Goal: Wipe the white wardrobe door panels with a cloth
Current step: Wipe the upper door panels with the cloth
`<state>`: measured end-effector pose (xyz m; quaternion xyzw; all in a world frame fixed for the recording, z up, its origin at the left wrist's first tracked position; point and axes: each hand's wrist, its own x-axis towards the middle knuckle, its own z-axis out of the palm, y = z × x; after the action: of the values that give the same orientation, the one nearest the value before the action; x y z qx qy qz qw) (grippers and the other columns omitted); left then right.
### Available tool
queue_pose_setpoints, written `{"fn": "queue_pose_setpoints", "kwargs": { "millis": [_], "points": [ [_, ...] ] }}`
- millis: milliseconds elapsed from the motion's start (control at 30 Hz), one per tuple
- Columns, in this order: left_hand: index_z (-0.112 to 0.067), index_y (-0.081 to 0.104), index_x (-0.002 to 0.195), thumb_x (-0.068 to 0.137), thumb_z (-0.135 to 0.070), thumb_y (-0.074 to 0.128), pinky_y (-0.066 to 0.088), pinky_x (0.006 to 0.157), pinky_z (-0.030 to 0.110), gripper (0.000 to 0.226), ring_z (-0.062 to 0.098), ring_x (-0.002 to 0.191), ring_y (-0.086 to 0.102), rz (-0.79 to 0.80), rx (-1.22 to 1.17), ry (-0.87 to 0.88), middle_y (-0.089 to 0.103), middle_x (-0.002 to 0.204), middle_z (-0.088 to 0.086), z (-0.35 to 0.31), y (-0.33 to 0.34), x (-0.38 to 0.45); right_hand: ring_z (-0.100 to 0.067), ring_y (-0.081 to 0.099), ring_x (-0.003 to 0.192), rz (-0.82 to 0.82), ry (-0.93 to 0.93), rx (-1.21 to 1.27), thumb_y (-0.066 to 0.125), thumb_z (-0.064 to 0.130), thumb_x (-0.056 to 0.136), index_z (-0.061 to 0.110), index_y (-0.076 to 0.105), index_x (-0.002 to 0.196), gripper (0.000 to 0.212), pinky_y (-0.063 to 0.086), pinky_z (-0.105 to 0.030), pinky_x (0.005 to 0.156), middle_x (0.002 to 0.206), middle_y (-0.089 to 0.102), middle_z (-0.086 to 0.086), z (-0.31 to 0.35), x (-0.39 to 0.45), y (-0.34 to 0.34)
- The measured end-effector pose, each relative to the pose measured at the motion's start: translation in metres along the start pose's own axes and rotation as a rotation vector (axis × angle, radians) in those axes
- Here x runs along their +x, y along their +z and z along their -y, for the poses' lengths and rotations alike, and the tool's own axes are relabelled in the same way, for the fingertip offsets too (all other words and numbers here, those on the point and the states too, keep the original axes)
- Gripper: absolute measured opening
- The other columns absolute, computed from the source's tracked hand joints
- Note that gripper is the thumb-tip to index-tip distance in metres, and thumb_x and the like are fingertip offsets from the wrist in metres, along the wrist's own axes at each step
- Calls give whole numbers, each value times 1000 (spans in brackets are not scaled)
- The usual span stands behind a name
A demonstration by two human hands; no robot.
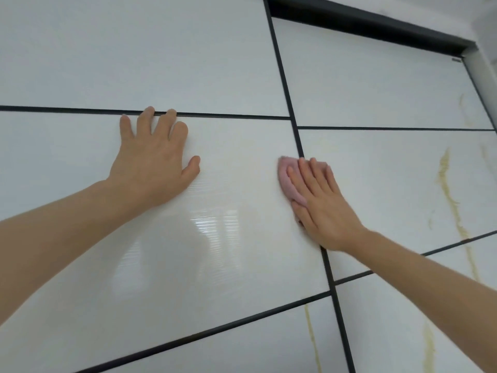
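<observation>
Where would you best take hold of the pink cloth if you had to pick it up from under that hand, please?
Pinch the exposed pink cloth edge left of the right hand, coming from the left. The flat fingers cover the rest, pressing it over the dark vertical strip.

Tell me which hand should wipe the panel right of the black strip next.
Right. The right hand already presses the pink cloth flat at the strip; the left hand lies bare on the left panel.
</observation>
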<state>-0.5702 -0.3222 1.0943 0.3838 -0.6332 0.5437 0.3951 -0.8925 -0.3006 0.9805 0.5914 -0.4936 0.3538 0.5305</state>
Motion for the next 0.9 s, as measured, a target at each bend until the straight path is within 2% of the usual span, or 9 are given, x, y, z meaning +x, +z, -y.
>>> {"fn": "queue_pose_setpoints", "kwargs": {
  "millis": [133,200,300,400,500,600,700,767,900],
  "points": [
    [-11,36,144,92,-50,35,20,112,71,65,44,142,26,-3,-78,-57,36,143,27,-23,-2,10,-43,13,154,58,-222,42,18,24,105,-3,20,159,60,15,-66,121,166,19,-22,39,-83,17],
    [-37,13,158,97,-63,26,9,112,75,68,50,147,10,42,-76,-74,18,158,22,-35,2,13,-45,9,155,154,-291,56,16,27,107,-1,23,158,59,21,-68,119,167,15,-23,43,-120,20],
    [-43,0,158,92,-75,14,3,112,76,75,56,146,-6,93,8,-55,-3,166,13,-46,8,14,-40,9,156,160,-376,9,14,31,107,3,17,161,62,21,-62,120,168,13,-20,23,-90,10],
    [-33,6,160,93,-71,15,5,114,74,77,47,151,-6,70,7,-38,-2,166,17,-49,10,18,-36,19,149,11,-206,-55,9,31,103,4,5,163,66,17,-54,121,163,19,-16,8,15,-3],
    [-27,11,160,95,-67,16,8,112,76,77,39,153,-2,39,5,1,1,167,14,-50,11,17,-41,15,152,-31,66,47,7,41,100,3,6,162,73,11,-54,124,166,16,-20,1,114,-11],
    [-30,5,160,94,-69,11,9,113,75,77,38,153,-2,56,33,3,0,168,12,-47,11,15,-41,18,150,-126,181,102,14,38,101,7,10,162,69,10,-55,123,164,19,-19,16,133,-10],
    [-32,-2,160,95,-69,8,6,114,73,75,36,153,-6,103,28,12,-6,168,9,-41,6,17,-42,30,139,-76,-187,3,23,28,105,5,16,161,61,21,-60,114,161,25,-17,69,39,-5],
    [-32,-4,159,96,-67,9,4,115,73,74,36,153,-10,125,9,7,-9,168,8,-37,5,18,-40,22,151,21,-417,47,29,32,107,10,25,161,59,20,-63,118,166,22,-15,108,-55,9],
    [-31,2,161,101,-56,14,4,115,73,66,40,153,-6,95,-27,-15,-5,168,14,-49,7,-8,-37,8,157,78,-496,76,30,37,107,17,23,162,59,16,-59,124,170,15,-14,76,-82,22]
  ]
}}
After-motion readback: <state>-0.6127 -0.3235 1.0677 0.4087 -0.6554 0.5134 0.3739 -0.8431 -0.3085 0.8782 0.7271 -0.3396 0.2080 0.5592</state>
